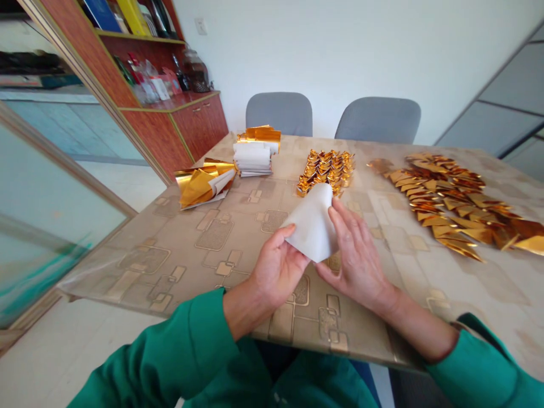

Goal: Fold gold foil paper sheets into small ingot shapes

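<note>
Above the near part of the table I hold a sheet of paper (312,224), its white side facing me and its body curved over. My left hand (278,266) grips the sheet's lower left edge, thumb on top and fingers beneath. At the right edge is my right hand (355,258), its fingers against the paper and its thumb by the lower corner. Just beyond the paper stand rows of folded gold foil pieces (325,167). The underside of the sheet is hidden.
Loose gold and white sheets (206,184) and a white paper stack (253,158) lie at the left. Many folded gold pieces (450,198) spread over the right side. The patterned tablecloth (238,226) covers the table. Two grey chairs (278,113) stand behind it, near a wooden cabinet (198,124).
</note>
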`<move>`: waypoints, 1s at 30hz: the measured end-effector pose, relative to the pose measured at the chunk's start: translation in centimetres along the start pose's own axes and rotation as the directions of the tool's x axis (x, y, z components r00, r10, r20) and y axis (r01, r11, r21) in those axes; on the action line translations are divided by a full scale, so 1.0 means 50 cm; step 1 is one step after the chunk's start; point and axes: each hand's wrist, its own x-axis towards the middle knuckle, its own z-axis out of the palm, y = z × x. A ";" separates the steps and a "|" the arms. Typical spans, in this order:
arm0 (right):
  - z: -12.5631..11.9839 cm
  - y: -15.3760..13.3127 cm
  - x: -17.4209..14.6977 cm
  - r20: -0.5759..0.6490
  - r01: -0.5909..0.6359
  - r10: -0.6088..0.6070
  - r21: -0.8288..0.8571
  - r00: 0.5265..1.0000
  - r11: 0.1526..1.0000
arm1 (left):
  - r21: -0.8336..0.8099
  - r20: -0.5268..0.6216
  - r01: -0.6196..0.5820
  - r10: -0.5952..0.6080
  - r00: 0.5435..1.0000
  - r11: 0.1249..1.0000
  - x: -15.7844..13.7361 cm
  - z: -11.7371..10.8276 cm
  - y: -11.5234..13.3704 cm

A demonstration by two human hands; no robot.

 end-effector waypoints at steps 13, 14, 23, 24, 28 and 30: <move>0.015 0.059 -0.022 0.190 0.244 -0.221 -0.111 0.957 0.963 | 0.672 0.083 -0.128 0.097 0.992 0.729 -0.005 -0.098 0.048; 0.016 0.063 -0.029 0.230 0.256 -0.235 -0.066 0.944 0.964 | 0.795 0.137 -0.180 0.118 0.984 0.579 -0.008 -0.113 0.062; -0.006 0.061 -0.043 0.342 0.162 -0.219 0.188 0.914 0.969 | 0.484 0.697 -0.726 -0.287 0.657 -0.488 0.008 -0.131 0.099; -0.008 0.062 -0.041 0.334 0.144 -0.210 0.212 0.919 0.967 | 0.482 0.698 -0.731 -0.292 0.654 -0.483 0.016 -0.127 0.093; -0.015 0.075 -0.036 0.330 0.081 -0.194 0.326 0.924 0.942 | 0.609 0.688 -0.695 -0.180 0.702 -0.383 0.044 -0.119 0.085; -0.016 0.084 -0.034 0.331 0.052 -0.192 0.390 0.924 0.919 | 0.685 0.666 -0.658 -0.098 0.739 -0.313 0.050 -0.122 0.089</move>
